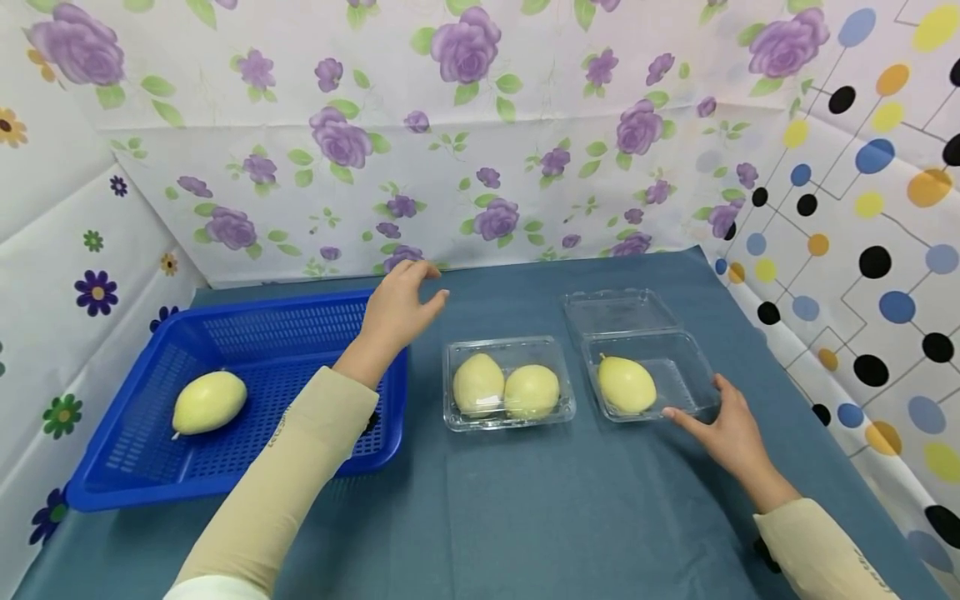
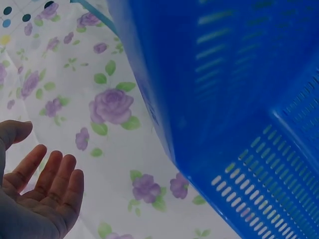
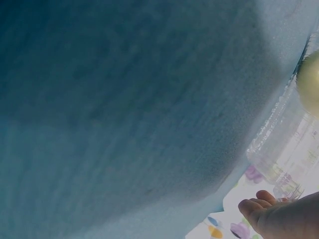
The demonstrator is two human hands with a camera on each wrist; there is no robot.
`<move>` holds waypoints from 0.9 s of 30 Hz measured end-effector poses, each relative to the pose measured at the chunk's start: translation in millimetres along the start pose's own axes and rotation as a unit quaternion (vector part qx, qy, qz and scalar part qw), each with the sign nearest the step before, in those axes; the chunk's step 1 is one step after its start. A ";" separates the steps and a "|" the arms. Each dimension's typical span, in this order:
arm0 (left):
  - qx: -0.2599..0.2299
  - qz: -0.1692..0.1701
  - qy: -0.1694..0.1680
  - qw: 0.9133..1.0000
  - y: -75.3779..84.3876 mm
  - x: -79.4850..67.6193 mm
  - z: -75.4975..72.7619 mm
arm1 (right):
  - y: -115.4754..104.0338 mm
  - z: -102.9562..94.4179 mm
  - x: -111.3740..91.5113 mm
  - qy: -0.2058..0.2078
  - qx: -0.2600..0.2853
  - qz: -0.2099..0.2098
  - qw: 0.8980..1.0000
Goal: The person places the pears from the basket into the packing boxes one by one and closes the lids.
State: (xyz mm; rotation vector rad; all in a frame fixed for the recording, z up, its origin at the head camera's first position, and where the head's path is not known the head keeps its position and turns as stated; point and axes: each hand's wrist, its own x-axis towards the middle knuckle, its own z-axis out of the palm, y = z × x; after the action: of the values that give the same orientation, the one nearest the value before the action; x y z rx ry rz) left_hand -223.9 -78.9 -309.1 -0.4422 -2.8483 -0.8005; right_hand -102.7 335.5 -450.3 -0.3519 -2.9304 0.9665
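Note:
My left hand [image 1: 401, 304] is raised over the right rim of the blue basket [image 1: 172, 329], its fingers loosely bent with nothing in them. A pale yellow pear [image 1: 210, 402] lies at the basket's left. On the right, an open clear plastic box [image 1: 678, 375] has its lid folded back and one pear [image 1: 627, 385] in its left half. My right hand [image 1: 723, 433] holds this box at its near right corner, thumb on the front edge and fingers on the right side. The right wrist view shows those fingers [image 3: 259, 205] by the box's edge, partly hidden.
Between basket and open box stands a closed clear box [image 1: 510, 423] with two pears inside. A blue-green cloth [image 1: 510, 517] covers the table. A flowered sheet [image 1: 420, 192] hangs behind, and a dotted sheet [image 1: 885, 275] on the right.

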 end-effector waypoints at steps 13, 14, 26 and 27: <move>-0.002 -0.029 0.002 1.000 -16.6 -2.5 -8.3 | 0.3 0.7 0.0 0.002 -0.005 -0.003 1.000; 0.001 -0.031 0.003 1.000 -18.8 -2.8 -8.5 | 0.0 0.8 0.0 0.001 -0.005 -0.002 1.000; 0.007 -0.059 0.003 0.998 -40.0 -5.2 -14.2 | -1.2 -1.0 -2.1 -0.005 -0.002 -0.005 1.000; 0.005 -0.064 0.003 0.998 -42.7 -6.0 -15.2 | -1.4 -0.7 -2.3 -0.005 -0.003 -0.006 1.000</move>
State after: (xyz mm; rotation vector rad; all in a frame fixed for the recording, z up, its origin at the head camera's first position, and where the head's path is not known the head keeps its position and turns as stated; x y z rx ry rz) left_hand -230.9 -123.2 -318.3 -0.2589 -2.8974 -0.8077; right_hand -100.6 334.3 -448.9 -0.3311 -2.9408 0.9619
